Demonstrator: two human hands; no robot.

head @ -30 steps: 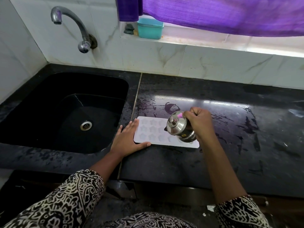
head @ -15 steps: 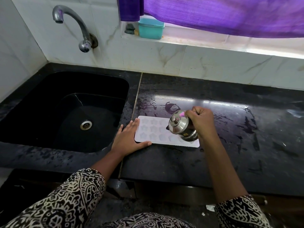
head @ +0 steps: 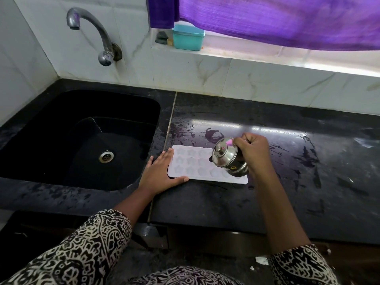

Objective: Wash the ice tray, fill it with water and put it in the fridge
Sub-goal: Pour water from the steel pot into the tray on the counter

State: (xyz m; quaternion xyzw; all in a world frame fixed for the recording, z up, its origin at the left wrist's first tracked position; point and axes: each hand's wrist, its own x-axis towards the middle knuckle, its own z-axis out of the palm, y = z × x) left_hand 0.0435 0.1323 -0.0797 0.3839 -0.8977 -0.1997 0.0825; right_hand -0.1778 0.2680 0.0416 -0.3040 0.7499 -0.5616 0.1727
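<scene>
Ice tray (head: 190,162), pale and flat with star-shaped cells, lies on the black countertop (head: 267,204) at the centre of the frame, just right of the sink (head: 51,112), its long side running left to right. The left hand (head: 160,173) rests flat on the counter against the tray's left end, fingers straight and close together, thumb spread along the near edge, steadying it. The right hand (head: 255,153) has its fingers curled tight on a small lidded steel pot (head: 227,159), whose handle is hidden under the grip; the pot is tipped toward the left over the tray's right half. Whether water is running from it cannot be told, though some cells look glossy; filling appears to be the step in hand.

The tray looks thin and light, probably plastic or silicone, so it may flex; it is likely wet and slippery; once full, its shallow cells would spill at any tilt. It is best taken by both short ends, thumbs on the rim and fingers beneath, and carried level; a one-handed lift at a corner risks twisting it.

The tap (head: 98,31) sits at upper left, and a teal box (head: 188,38) stands on the sill under a purple curtain (head: 287,19) at the top.
</scene>
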